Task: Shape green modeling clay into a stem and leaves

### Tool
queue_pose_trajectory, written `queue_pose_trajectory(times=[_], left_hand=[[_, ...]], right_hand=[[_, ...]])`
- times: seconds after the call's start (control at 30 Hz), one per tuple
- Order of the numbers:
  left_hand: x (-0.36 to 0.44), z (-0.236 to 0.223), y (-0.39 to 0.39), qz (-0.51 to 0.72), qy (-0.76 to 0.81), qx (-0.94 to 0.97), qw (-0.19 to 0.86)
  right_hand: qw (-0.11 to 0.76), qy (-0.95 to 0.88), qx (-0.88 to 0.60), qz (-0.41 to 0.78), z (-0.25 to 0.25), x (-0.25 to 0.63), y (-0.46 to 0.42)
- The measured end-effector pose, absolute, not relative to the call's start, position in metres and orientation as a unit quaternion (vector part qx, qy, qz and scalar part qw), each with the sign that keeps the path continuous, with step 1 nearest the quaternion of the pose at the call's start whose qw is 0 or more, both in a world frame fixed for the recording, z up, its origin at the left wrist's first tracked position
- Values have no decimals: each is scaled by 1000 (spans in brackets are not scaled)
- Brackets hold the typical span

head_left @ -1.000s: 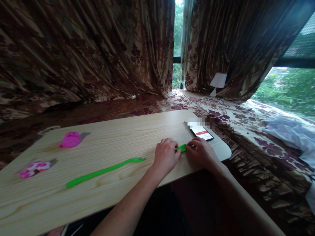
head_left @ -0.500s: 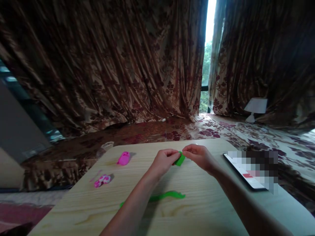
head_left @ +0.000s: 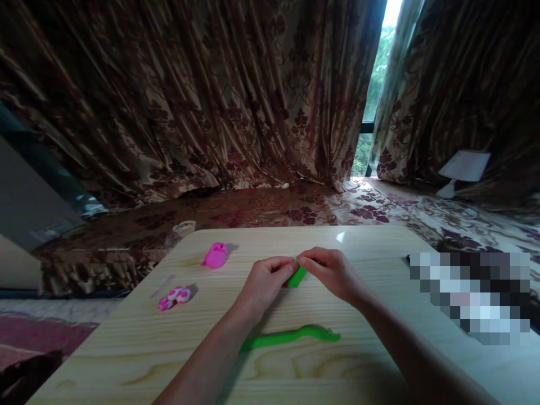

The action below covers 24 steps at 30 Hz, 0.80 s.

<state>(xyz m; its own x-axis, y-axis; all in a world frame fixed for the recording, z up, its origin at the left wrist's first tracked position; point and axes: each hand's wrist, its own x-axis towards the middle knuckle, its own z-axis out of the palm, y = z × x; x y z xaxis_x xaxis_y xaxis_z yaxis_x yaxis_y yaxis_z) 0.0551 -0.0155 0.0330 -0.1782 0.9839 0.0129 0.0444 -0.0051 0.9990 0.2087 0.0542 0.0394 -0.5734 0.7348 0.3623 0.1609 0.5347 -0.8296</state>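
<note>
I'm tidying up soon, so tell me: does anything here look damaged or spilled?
Nothing looks spilled. The long green strip on the table looks odd: its right end is ragged, perhaps torn. Its other end is hidden.

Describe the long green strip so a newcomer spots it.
On the pale table, look nearer the camera than the left hand. The green strip lies there, partly hidden by the left forearm. Unlike the short green piece that the left hand holds, it lies on the table.
</note>
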Motion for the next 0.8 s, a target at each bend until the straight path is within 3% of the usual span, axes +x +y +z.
queue_pose_trajectory(times=[0.17,0.5,0.8], left_hand=[[56,32,-19,527,520,440,509],[58,30,-23,515,543,446,491],[59,31,-25,524,557,455,456]], right_hand=[[380,-779,-290,405,40,210,53],[363,-738,-295,487,38,207,50],[395,-766,-278,424,38,208,49]])
